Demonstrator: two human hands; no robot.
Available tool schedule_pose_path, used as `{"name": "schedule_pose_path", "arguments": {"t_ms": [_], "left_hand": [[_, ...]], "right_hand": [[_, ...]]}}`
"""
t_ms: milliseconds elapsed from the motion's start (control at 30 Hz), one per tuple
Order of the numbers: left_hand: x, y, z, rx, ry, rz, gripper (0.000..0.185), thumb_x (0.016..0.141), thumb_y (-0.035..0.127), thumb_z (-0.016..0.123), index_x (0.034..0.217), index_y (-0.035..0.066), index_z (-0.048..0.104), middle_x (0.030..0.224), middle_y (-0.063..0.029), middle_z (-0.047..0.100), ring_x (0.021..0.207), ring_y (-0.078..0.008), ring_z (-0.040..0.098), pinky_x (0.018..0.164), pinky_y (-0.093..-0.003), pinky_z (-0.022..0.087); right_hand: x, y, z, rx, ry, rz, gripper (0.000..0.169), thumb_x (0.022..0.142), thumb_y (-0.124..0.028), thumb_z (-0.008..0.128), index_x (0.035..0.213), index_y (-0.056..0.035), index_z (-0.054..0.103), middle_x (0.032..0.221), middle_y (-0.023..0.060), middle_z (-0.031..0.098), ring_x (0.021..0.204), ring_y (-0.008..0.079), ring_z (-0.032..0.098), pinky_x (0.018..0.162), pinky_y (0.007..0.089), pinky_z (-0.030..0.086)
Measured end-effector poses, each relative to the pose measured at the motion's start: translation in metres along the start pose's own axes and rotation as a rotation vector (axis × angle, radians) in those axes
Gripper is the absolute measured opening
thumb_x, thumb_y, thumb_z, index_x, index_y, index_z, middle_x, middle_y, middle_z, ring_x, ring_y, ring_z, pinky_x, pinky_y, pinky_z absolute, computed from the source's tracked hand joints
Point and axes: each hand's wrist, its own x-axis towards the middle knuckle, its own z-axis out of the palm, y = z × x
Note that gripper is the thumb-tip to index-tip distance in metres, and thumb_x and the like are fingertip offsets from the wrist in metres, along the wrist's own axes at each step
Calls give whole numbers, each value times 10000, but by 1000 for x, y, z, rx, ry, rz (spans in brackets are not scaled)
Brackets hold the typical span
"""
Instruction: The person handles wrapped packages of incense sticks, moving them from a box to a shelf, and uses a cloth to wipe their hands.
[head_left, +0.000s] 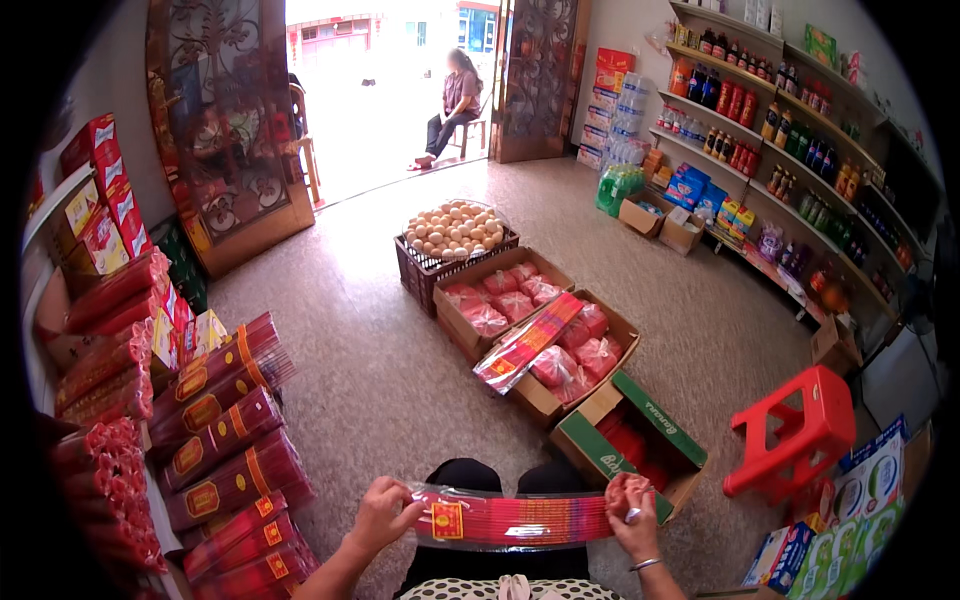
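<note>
A flat clear plastic pack of red and purple incense sticks (540, 519) with a yellow label lies level across my lap. My left hand (382, 517) grips its left end, thumb on top. At its right end is my right hand (634, 517), which also holds a small crumpled pinkish-red bundle (628, 491); what that is cannot be told. A ring and a bracelet are on this hand. Beyond my knees, a similar pack (529, 341) rests on a cardboard box (536, 401) of red bagged bundles (555, 366).
A green carton (679, 427) stands open by my right knee, near a red plastic stool (795, 431). Eggs (454, 229) sit in a basket on a crate (416, 277). Bundled incense (229, 450) fills the left side; drink shelves (750, 120) line the right. A person (459, 94) sits at the doorway.
</note>
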Motion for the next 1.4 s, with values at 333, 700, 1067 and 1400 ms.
{"name": "schedule_pose_path", "arguments": {"t_ms": [333,700,1067,1400], "left_hand": [[3,-33,52,-478,170,-557,180,850,168,605,855,-12,595,761,-47,577,650,-102,524,584,-255,449],[-7,-34,60,-533,170,-507,230,904,185,547,783,-6,589,667,-13,577,634,-65,502,571,-253,435],[-10,-38,68,-987,138,-634,196,897,189,569,810,16,598,696,-9,588,610,-76,536,554,-233,454],[-21,-78,76,-1015,51,-591,223,897,177,556,904,-31,638,798,-79,649,671,-136,605,620,-258,500]], "right_hand": [[30,-195,108,179,-164,-826,427,669,-159,641,1084,-71,592,847,70,515,803,250,516,716,395,393],[5,-42,29,-360,157,-230,249,759,-151,647,995,-81,609,934,153,583,854,289,575,699,380,439],[6,-115,54,-121,114,-369,230,719,-144,614,938,-71,610,780,102,508,761,268,528,634,428,399],[8,-163,102,303,-77,-753,343,740,-122,573,1080,-89,601,825,68,502,775,237,511,719,388,387]]}}
